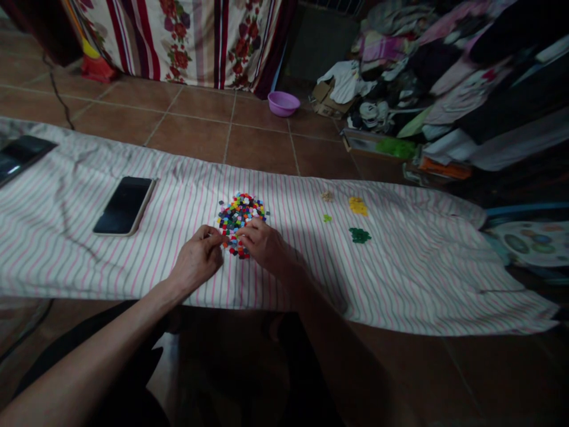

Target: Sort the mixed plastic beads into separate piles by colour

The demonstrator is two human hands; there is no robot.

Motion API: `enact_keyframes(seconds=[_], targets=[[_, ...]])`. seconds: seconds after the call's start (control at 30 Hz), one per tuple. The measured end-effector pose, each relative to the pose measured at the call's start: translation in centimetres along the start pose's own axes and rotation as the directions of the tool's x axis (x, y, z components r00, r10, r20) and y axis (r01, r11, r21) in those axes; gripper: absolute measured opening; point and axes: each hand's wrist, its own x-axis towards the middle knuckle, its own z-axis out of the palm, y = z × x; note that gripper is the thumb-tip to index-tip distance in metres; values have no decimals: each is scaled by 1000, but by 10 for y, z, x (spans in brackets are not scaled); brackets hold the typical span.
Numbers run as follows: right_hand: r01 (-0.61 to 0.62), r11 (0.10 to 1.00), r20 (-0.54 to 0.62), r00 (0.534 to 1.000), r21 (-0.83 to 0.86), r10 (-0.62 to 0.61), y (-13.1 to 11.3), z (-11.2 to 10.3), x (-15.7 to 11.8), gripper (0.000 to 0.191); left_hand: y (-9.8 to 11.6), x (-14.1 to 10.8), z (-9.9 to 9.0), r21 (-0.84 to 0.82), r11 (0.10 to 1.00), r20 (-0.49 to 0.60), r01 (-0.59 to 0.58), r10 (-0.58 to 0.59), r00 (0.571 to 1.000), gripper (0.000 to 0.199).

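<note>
Striped cloth (400,279) bears a multicoloured pile (240,212), longest front-to-back.

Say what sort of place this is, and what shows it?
Probably a lived-in room of a home, judging by the floral striped cloth hanging at the back, the piled clothes at the far right and the purple basin between them.

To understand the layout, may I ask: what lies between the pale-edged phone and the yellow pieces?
In the head view: the mixed heap, with the left hand and right hand at it, then the beige group and light green group.
</note>
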Motion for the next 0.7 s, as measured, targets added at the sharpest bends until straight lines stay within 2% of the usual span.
enact_keyframes(seconds=[0.27,0.47,0.57,0.7], targets=[[-84,995,6,996,-46,84,-11,-4,6,12,2,1,-1,-5,1000,-13,6,-6,1000,34],[-81,993,-37,996,-89,78,-11,1,7,13,1,2,-1,-44,999,-26,5,-6,1000,33],[-80,996,-86,993,-47,75,-9,2,7,10,1,2,-2,-60,998,-24,11,-13,1000,33],[-71,991,-112,990,111,83,-6,-3,8,9,3,2,-3,-72,997,-32,27,-29,999,34]])
